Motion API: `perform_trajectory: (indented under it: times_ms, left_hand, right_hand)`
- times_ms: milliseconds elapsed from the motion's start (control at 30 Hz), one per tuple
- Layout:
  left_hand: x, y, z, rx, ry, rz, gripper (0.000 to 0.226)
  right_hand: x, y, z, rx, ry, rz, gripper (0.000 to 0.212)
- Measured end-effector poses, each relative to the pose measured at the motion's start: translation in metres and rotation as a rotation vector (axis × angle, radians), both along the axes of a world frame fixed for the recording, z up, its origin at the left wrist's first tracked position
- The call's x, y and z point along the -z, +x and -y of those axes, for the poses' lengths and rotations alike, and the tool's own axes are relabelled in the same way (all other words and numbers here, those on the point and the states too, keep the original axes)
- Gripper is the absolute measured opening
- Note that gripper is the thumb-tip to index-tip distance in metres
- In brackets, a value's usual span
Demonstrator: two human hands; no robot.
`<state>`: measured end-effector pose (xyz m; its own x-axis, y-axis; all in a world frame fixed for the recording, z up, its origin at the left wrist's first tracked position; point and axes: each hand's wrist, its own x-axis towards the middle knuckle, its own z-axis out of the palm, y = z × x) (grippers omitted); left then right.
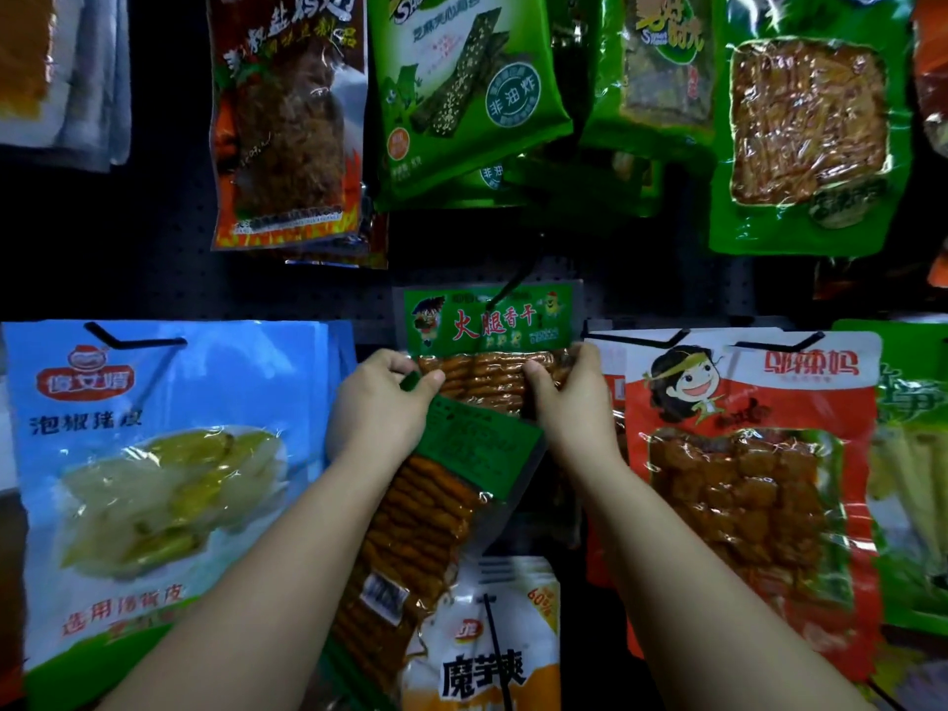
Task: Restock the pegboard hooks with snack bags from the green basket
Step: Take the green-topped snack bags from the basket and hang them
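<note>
A green-topped snack bag (487, 320) of orange-brown strips hangs on a black hook (505, 289) at the middle of the dark pegboard (154, 259). My right hand (569, 397) pinches its right edge, thumb in front. My left hand (384, 402) grips its left edge and also holds a second bag of the same kind (431, 510), which slants down along my left forearm. The green basket is out of view.
A blue bag (154, 454) hangs at the left, a red-orange bag (744, 479) at the right, a white and orange bag (492, 649) below. Green and brown bags (461, 89) fill the upper row. An empty hook (495, 644) juts out low in the middle.
</note>
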<state>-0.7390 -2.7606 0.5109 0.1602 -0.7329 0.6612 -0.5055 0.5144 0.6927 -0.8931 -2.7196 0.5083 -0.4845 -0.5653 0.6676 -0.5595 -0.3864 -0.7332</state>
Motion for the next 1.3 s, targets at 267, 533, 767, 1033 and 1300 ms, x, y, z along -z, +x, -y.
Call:
perform_trajectory:
  times_ms: [267,533,767,1033,1300]
  left_hand:
    - [0.007,-0.007,0.030,-0.039,0.126,-0.001,0.018]
    - [0.038,0.010,0.011,0.082,-0.025,-0.232,0.012]
    - [0.047,0.005,-0.039,0.161,-0.179,-0.324,0.021]
    - [0.080,0.006,-0.095,0.183,-0.137,-0.236,0.047]
    - [0.108,-0.014,-0.148,0.567,0.116,0.359,0.097]
  right_hand:
    - [-0.008,-0.008,0.048,0.035,0.132,0.080,0.042]
    - [0.040,-0.001,0.013,-0.030,0.103,0.075,0.067]
    - [0.094,0.024,-0.096,-0.640,0.094,0.243,0.079]
    - [0.094,0.021,-0.115,-0.306,-0.059,0.028,0.041]
    - [0.062,0.013,-0.123,-0.508,-0.017,0.307,0.043]
